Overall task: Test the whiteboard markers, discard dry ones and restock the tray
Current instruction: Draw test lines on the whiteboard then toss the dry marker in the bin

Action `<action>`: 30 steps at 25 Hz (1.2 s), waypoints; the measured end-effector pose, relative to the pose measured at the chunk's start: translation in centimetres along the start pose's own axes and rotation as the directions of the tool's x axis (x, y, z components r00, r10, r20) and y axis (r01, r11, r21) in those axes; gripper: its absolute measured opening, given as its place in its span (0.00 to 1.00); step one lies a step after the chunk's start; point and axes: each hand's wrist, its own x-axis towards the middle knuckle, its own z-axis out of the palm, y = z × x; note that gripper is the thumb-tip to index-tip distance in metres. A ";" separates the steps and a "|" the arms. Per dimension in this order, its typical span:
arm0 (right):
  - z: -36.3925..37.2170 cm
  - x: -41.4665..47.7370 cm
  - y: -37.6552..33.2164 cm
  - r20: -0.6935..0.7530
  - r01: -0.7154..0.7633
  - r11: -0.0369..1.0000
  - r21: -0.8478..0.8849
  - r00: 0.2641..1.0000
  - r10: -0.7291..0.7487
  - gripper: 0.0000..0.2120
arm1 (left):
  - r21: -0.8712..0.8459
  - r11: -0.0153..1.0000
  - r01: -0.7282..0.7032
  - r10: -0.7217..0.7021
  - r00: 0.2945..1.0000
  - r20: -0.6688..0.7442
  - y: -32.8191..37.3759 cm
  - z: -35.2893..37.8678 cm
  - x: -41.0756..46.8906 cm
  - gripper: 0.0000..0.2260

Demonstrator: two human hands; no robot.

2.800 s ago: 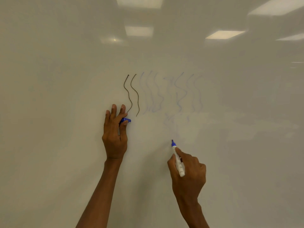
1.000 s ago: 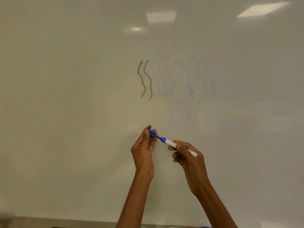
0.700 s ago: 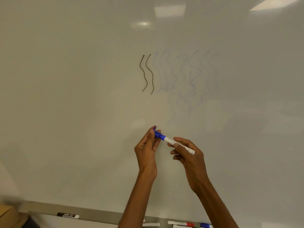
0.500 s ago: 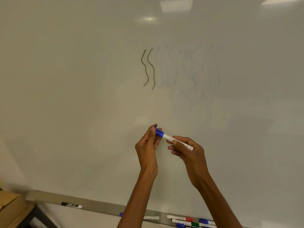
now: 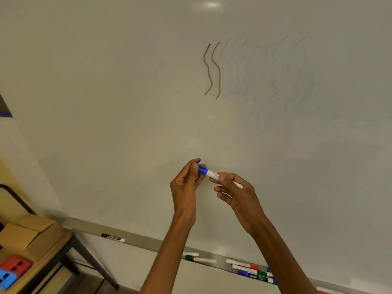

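Note:
I hold a blue whiteboard marker (image 5: 213, 175) in front of the whiteboard (image 5: 127, 102). My left hand (image 5: 186, 185) pinches its blue cap, which sits on the marker's tip end. My right hand (image 5: 235, 194) grips the white barrel. On the board are two dark wavy lines (image 5: 212, 71) and several faint blue wavy lines (image 5: 273, 81) to their right. The tray (image 5: 148, 244) along the board's lower edge carries a black marker (image 5: 113, 237), a green one (image 5: 199, 259) and a cluster of red, green and blue markers (image 5: 252, 271).
At the lower left a small table (image 5: 48, 257) bears an open cardboard box (image 5: 29, 232), a red eraser-like block (image 5: 16, 265) and a blue one (image 5: 6, 277). A dark chair frame (image 5: 14, 196) stands against the yellow wall.
The marker left the board, my hands came together and the blue cap went onto the tip. My view tilted down, bringing the tray and the side table into sight.

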 end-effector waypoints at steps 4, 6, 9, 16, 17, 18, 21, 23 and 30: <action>2.7 1.0 3.7 -0.074 -0.084 0.996 0.031 0.994 0.086 0.10 | -0.017 0.995 0.096 -0.097 0.987 -0.124 -0.3 -5.0 1.1 0.10; 4.4 1.4 6.0 -0.083 -0.125 0.991 0.038 0.988 0.128 0.10 | -0.028 0.987 0.159 -0.161 0.969 -0.190 -0.4 -8.5 1.7 0.10; 7.0 1.7 9.8 -0.074 -0.227 0.971 0.077 0.970 0.233 0.09 | -0.038 0.973 0.227 -0.228 0.936 -0.267 -0.9 -14.5 2.0 0.10; 13.1 0.1 22.0 -0.081 -0.485 0.875 0.009 0.871 0.484 0.07 | 0.043 0.911 0.409 -0.339 0.807 -0.484 -5.4 -28.8 1.1 0.08; 13.9 -0.1 23.6 -0.119 -0.503 0.864 -0.020 0.860 0.497 0.06 | 0.074 0.895 0.440 -0.342 0.783 -0.520 -6.1 -30.6 1.1 0.07; 14.7 -0.1 25.4 -0.154 -0.524 0.850 -0.051 0.845 0.512 0.05 | 0.107 0.874 0.474 -0.345 0.760 -0.550 -6.8 -32.4 1.1 0.06; 16.8 -0.6 30.6 -0.220 -0.602 0.772 -0.204 0.796 0.563 0.02 | 0.236 0.783 0.575 -0.346 0.720 -0.602 -8.9 -37.7 0.0 0.06; 18.1 -1.3 33.7 -0.249 -0.643 0.674 -0.364 0.765 0.595 0.02 | 0.328 0.679 0.656 -0.363 0.690 -0.626 -10.5 -41.3 -1.3 0.05; 20.8 -5.0 42.0 -0.336 -0.625 0.217 -0.750 0.642 0.689 0.08 | 0.185 0.446 0.876 -0.604 0.447 -0.660 -15.0 -51.1 -7.2 0.09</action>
